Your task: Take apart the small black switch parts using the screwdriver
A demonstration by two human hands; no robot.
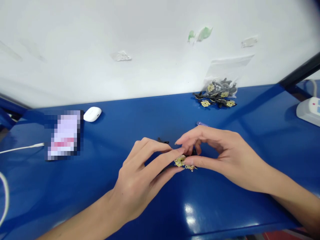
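Observation:
Near the middle of the blue table (112, 130), my left hand (142, 170) pinches a small part with a round, yellowish metal disc (179, 161) between thumb and index finger. My right hand (215, 153) comes in from the right, its thumb against the disc's right side and its fingers curled behind. A second small brass-coloured piece (191, 167) shows just below the right thumb. Behind my left fingers lies a black part (163, 141), mostly covered. The right fingertips partly hide another dark piece.
A pile of black parts with yellow discs (220, 100) and a clear plastic bag (230, 71) lie at the back right. A purple item (202, 124) sits behind my right hand. At left are a phone (63, 133), cable and white case (92, 114); a white power strip (310, 110) is far right.

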